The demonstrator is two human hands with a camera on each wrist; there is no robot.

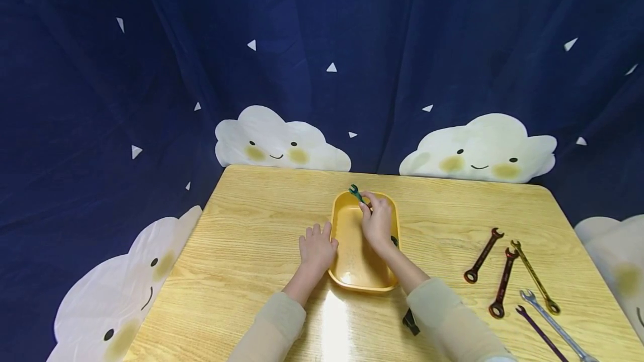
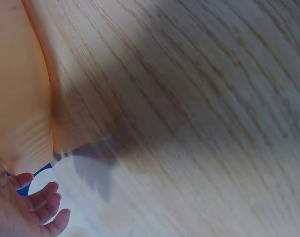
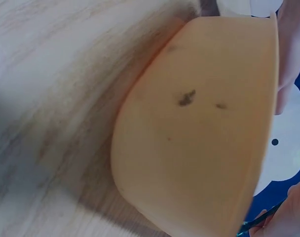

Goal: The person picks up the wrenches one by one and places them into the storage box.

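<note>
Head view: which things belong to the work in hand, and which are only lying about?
In use, it seems:
green wrench, in right hand
yellow tub, left hand at rim

Lying about, apparently:
two dark red wrenches
gold wrench
silver wrench
purple wrench

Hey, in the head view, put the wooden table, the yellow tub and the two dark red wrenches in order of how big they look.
1. Wooden table
2. Yellow tub
3. The two dark red wrenches, unranked: the lower one looks slightly longer than the upper one, but seems nearer the camera.
</note>
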